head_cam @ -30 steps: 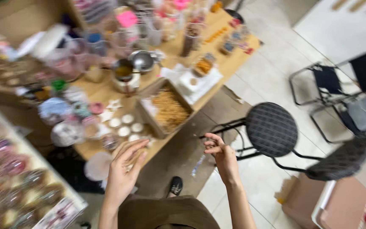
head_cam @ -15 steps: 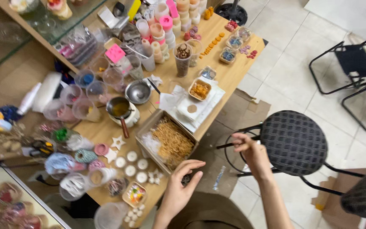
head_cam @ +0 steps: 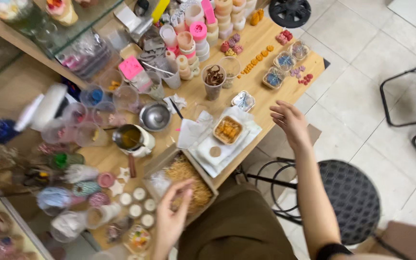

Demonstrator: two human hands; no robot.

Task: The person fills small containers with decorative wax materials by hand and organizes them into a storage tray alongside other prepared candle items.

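— While the left hand (head_cam: 172,216) comes over the cardboard box (head_cam: 181,180), can you say what the fingers do?

— They are bent and drawn close to each other, just above the straw filling (head_cam: 191,180) in the box. If they pinch some straw or only touch it, I cannot tell; the hand is a little blurred.

— How does the box lie?

— It is a shallow rectangle at the near edge of the wooden table (head_cam: 261,98). Its long axis goes from the lower left to the upper right in the view, so it follows the table edge, and the open side looks up.

— And the right hand (head_cam: 290,123)?

— It is open, fingers spread, holding nothing. It hangs beyond the table edge, near a small square tray with orange pieces (head_cam: 227,130) that rests on white paper sheets (head_cam: 217,147).

— What else is on the table?

— Very many small things. A metal pot with yellow liquid (head_cam: 128,137) and a steel bowl (head_cam: 155,115) stand left of the paper. Round white candles (head_cam: 138,202) lie left of the box. A clear cup with brown curls (head_cam: 213,79) stands further back, and pink and beige stacked cups (head_cam: 196,33) are at the far side.

— And the room?

— Pale floor tiles (head_cam: 357,33), a round black stool (head_cam: 350,200) under the right arm, and a black metal chair frame (head_cam: 408,101) at the right edge.
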